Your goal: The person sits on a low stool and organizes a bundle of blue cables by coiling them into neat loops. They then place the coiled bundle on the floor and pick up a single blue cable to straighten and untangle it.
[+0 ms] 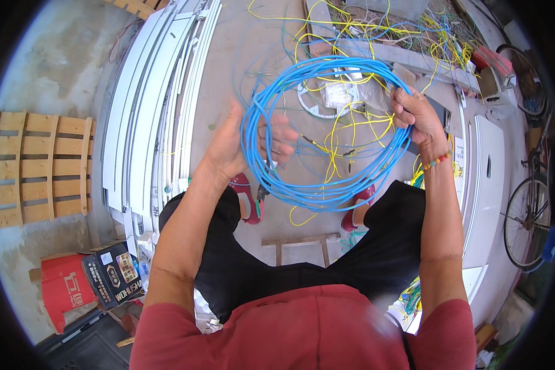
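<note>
A large coil of blue cable (335, 203) hangs in front of me, between my hands. My right hand (411, 113) grips the bundled loops at their upper right side, fingers closed around them. At the left side of the coil is my left hand (254, 141), its thumb raised and its blurred fingers reaching through the ring; whether it grips any strand is unclear. A dark cable end with red and green wires (260, 203) hangs by the coil's lower left. Yellow wires (333, 157) lie on the floor behind the coil, with a round white ring-shaped part (312, 108) and clear plastic bags (340, 95).
Long white panels (138, 106) lie at the left, beside a wooden slatted pallet (41, 169). Tangled wires (444, 44) lie at upper right. A bicycle wheel (529, 222) is at the far right. Red (64, 286) and black (111, 275) boxes sit lower left. A wooden frame (300, 240) lies between my feet.
</note>
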The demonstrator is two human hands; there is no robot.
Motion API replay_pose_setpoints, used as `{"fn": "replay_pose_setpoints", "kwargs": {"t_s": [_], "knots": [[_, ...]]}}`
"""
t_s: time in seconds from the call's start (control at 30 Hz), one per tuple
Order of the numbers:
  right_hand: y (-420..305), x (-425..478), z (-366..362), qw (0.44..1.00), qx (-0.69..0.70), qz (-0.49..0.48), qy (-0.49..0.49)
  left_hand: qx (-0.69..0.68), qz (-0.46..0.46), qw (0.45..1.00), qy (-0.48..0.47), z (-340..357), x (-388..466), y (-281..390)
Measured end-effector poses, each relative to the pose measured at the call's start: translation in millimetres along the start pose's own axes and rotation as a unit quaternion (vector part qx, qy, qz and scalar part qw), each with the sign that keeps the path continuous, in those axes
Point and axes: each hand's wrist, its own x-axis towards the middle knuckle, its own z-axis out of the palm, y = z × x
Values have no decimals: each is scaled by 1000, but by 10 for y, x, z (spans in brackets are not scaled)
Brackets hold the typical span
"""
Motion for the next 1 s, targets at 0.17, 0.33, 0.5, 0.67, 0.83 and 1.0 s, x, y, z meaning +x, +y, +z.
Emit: {"fn": "replay_pose_setpoints", "kwargs": {"t_s": [0.17,0.33,0.5,0.67,0.83,1.0], "knots": [[-47,-31,-111,999,13,-28,-12,35,-1,998,-54,15,-18,48],[-73,-88,-130,998,39,-14,-43,73,16,992,-106,78,-94,70],[-76,-109,-123,996,62,-20,-65,106,-17,993,-43,72,-170,51],[-184,-221,-190,999,-15,-14,-40,234,-100,966,-49,157,-245,145],[-208,-249,-192,995,-100,14,-6,338,-163,925,56,86,-141,53],[-186,-219,-5,989,-130,31,57,481,-63,861,153,-173,1,-188]]}}
